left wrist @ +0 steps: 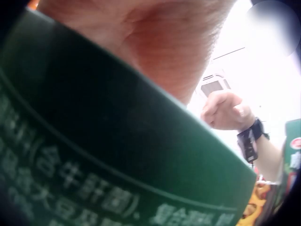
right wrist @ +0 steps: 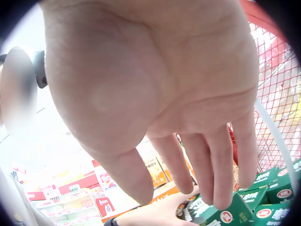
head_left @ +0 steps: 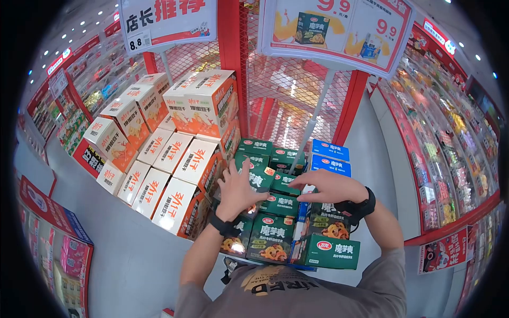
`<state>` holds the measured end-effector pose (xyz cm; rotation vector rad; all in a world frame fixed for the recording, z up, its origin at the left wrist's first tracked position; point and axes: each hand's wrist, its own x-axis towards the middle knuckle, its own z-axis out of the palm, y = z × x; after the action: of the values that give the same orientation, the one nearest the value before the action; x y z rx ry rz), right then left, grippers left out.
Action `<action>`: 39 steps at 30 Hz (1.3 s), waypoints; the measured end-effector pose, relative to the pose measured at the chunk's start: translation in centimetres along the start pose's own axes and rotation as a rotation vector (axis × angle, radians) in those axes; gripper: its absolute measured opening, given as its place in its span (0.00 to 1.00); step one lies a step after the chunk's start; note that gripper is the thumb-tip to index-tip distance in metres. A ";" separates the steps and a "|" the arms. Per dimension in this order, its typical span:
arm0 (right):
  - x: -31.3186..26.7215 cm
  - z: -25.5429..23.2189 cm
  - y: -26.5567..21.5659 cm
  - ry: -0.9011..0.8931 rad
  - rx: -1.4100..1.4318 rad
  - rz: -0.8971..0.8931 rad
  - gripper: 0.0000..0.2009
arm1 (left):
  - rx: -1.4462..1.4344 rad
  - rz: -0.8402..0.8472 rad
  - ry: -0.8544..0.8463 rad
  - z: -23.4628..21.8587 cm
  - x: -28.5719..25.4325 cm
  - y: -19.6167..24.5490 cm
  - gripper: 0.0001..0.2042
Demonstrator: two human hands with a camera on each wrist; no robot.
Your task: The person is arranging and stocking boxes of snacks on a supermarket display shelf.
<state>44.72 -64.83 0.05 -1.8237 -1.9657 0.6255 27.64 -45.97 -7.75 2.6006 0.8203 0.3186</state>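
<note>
Spread over a green box in the middle of the stack, my left hand grips it between thumb and fingers. The right wrist view shows the left hand around a green box. A green box fills much of the left wrist view, against the palm. My right hand holds nothing and hovers over the right part of the green stack, fingers extended leftward; its palm shows in the right wrist view. More green boxes stand near the body.
White-orange boxes are stacked on the left, blue boxes at the back right. A pale sign pole rises between the stacks before a red mesh frame. One green box lies at the front right. Shelves line both sides.
</note>
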 end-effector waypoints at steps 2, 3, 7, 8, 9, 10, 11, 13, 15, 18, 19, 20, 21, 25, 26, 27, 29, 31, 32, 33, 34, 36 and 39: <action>-1.4 -0.8 -0.7 0.055 0.049 0.110 0.22 | -0.089 0.119 0.049 -2.1 -2.8 0.7 0.57; -2.2 -1.1 -1.0 0.074 0.091 0.189 0.22 | -0.129 0.229 0.083 -3.1 -4.4 1.0 0.57; -3.8 -0.5 -2.2 -0.073 0.160 0.078 0.29 | -0.331 0.492 0.073 -5.4 -9.8 1.7 0.57; -3.9 -0.2 -2.6 -0.127 0.125 -0.013 0.30 | -0.343 0.487 0.092 -5.0 -10.7 1.4 0.57; -4.2 0.5 -3.0 -0.179 0.134 -0.088 0.36 | -0.347 0.507 0.110 -4.5 -11.2 0.9 0.57; -4.2 0.6 -4.0 -0.247 0.119 -0.021 0.37 | -0.355 0.519 0.122 -3.9 -11.9 0.5 0.58; -4.1 0.1 -5.4 -0.322 0.109 0.044 0.37 | -0.343 0.544 0.139 -3.4 -12.3 0.1 0.58; -3.6 0.5 -5.7 -0.421 0.148 0.123 0.42 | -0.312 0.598 0.189 -2.6 -12.7 -0.4 0.59; -3.1 1.0 -6.8 -0.371 0.110 0.177 0.45 | -0.307 0.610 0.240 -2.0 -12.9 -0.6 0.60; -2.1 1.2 -8.7 -0.220 0.034 0.201 0.51 | -0.275 0.616 0.379 -0.6 -12.9 -0.9 0.59; -2.1 2.0 -8.7 -0.119 0.025 0.174 0.52 | -0.280 0.616 0.443 0.0 -12.8 -1.0 0.57; -2.0 2.8 -8.9 -0.015 0.015 0.146 0.52 | -0.284 0.617 0.507 0.4 -12.7 -1.0 0.54; -1.7 3.2 -9.2 0.018 -0.080 0.169 0.52 | -0.267 0.608 0.525 0.4 -12.6 -0.8 0.56; -0.9 2.3 -10.0 0.089 -0.157 0.115 0.45 | -0.333 0.601 0.642 1.2 -11.7 -0.3 0.57; -0.7 2.3 -9.6 0.109 -0.172 0.093 0.45 | -0.380 0.550 0.638 1.5 -11.6 -0.6 0.58; -0.6 2.4 -9.3 0.129 -0.186 0.071 0.44 | -0.425 0.498 0.634 2.0 -11.6 -1.2 0.60; -0.4 2.6 -8.6 0.122 -0.222 0.022 0.44 | -0.716 0.430 0.588 2.3 -10.9 -2.6 0.65; -0.4 2.9 -8.0 0.069 -0.251 -0.011 0.44 | -0.830 0.409 0.399 0.5 -9.6 -2.7 0.64; -0.4 3.1 -7.7 0.021 -0.265 -0.021 0.44 | -0.882 0.405 0.296 -0.4 -9.0 -2.7 0.63; -0.5 3.2 -7.4 -0.025 -0.277 -0.028 0.44 | -0.892 0.332 0.079 -1.1 -8.9 -3.1 0.59; -0.6 3.4 -7.2 -0.121 -0.264 -0.001 0.44 | -0.877 0.284 -0.095 -0.7 -9.1 -3.8 0.52; -0.5 3.1 -6.9 -0.317 -0.242 0.041 0.45 | -0.693 0.340 -0.135 0.1 -9.5 -3.7 0.46; -0.2 3.0 -7.0 -0.354 -0.265 0.057 0.44 | -0.711 0.309 -0.138 -1.0 -9.8 -2.3 0.39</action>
<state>37.29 -65.58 1.51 -2.0443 -2.3264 0.7828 18.29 -49.66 -8.80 2.0293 0.1882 0.4190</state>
